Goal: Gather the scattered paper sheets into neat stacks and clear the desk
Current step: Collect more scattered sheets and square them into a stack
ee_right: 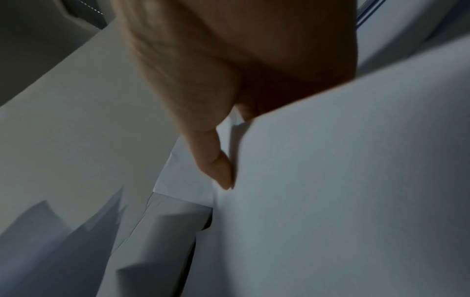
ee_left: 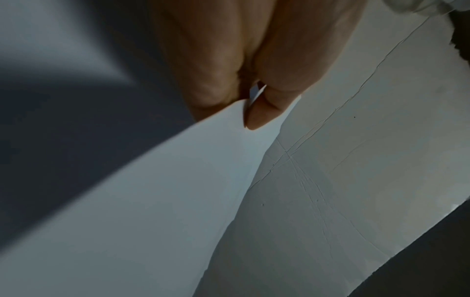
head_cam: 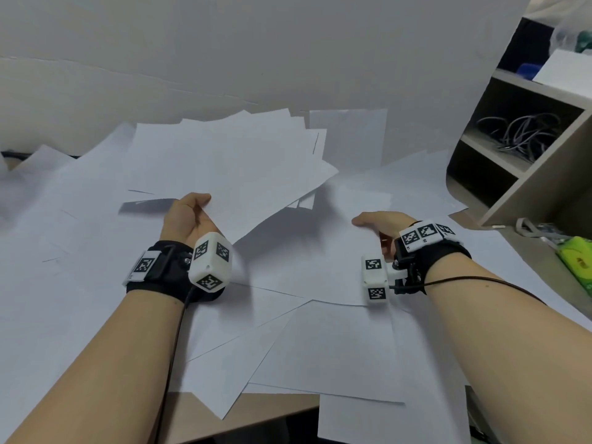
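Observation:
White paper sheets lie scattered and overlapping across the desk. My left hand holds a fanned bundle of sheets by its near edge, lifted above the desk at centre left. In the left wrist view the thumb lies on top of that bundle, with the fingers under it. My right hand is at centre right, gripping the edge of a loose sheet that still lies on the pile. In the right wrist view its thumb presses on this sheet, which hides the fingers.
A wooden shelf unit stands at the right, with coiled cables on one shelf. A green object lies at the desk's right edge. Sheets overhang the front edge. A pale wall rises behind the desk.

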Demonstrator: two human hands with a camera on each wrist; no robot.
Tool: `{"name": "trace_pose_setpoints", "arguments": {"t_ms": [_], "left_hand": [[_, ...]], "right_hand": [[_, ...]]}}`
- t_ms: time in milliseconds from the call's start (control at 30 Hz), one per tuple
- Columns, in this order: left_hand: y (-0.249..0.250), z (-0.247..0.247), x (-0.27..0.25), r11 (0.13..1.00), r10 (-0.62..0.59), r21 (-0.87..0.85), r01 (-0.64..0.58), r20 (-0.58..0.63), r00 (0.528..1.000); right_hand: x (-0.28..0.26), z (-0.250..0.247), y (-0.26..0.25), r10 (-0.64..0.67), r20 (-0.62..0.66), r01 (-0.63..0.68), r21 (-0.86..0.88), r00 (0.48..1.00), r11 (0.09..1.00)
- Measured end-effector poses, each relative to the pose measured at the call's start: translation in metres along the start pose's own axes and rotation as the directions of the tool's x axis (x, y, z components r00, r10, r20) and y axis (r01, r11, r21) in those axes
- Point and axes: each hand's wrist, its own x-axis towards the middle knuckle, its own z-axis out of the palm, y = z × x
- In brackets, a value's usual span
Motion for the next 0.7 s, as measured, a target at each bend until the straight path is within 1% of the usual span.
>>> {"name": "trace_pose_setpoints", "arguments": {"t_ms": [33, 67, 133, 233, 300, 367, 433, 500, 567, 633, 700], "left_hand": [[0.001, 0.000, 0.000, 1.000, -0.015, -0.019, 0.015, 0.037, 0.999], [0.002, 0.001, -0.003, 1.000, -0.002, -0.002, 0.002, 0.040, 0.999], [0.003, -0.001, 0.003, 1.000, 0.009, 0.013, -0.009, 0.000, 1.000], [0.003, 0.001, -0.002, 1.000, 0.004, 0.006, -0.004, 0.028, 1.000], [0.002, 0.004, -0.007, 1.000, 0.006, -0.011, -0.005, 0.052, 0.999], [0.002, 0.007, -0.012, 1.000, 0.003, -0.009, -0.002, 0.077, 0.997], [0.001, 0.007, -0.015, 1.000, 0.007, 0.023, -0.009, 0.101, 0.995], [0.001, 0.008, -0.018, 0.999, -0.003, 0.040, -0.004, 0.161, 0.987], [0.000, 0.009, -0.021, 0.999, -0.014, 0.034, 0.007, 0.215, 0.977], [-0.001, 0.009, -0.019, 0.998, -0.028, 0.056, 0.019, 0.179, 0.983], [-0.001, 0.005, -0.011, 0.990, -0.018, 0.141, 0.007, 0.079, 0.997]], "right_hand": [[0.003, 0.001, 0.001, -0.009, 0.007, 0.009, -0.009, 1.000, 1.000], [-0.003, 0.004, 0.001, -0.015, 0.016, 0.015, -0.021, 1.000, 1.000], [-0.022, 0.010, -0.002, -0.049, 0.002, 0.049, -0.125, 0.999, 0.991], [-0.027, 0.015, 0.001, -0.140, -0.039, 0.126, -0.239, 0.989, 0.963], [-0.027, 0.017, 0.001, -0.201, -0.060, 0.180, -0.246, 0.978, 0.952], [-0.033, 0.013, 0.001, -0.260, -0.113, 0.237, -0.187, 0.959, 0.953], [-0.040, 0.005, -0.001, -0.317, -0.218, 0.302, -0.101, 0.923, 0.948], [-0.045, -0.007, -0.005, -0.365, -0.346, 0.372, -0.048, 0.865, 0.927], [-0.052, -0.021, -0.009, -0.397, -0.440, 0.439, -0.008, 0.805, 0.898], [-0.063, -0.035, -0.015, -0.412, -0.519, 0.495, 0.025, 0.749, 0.869], [-0.074, -0.048, -0.022, -0.412, -0.587, 0.541, 0.053, 0.697, 0.839]]}}
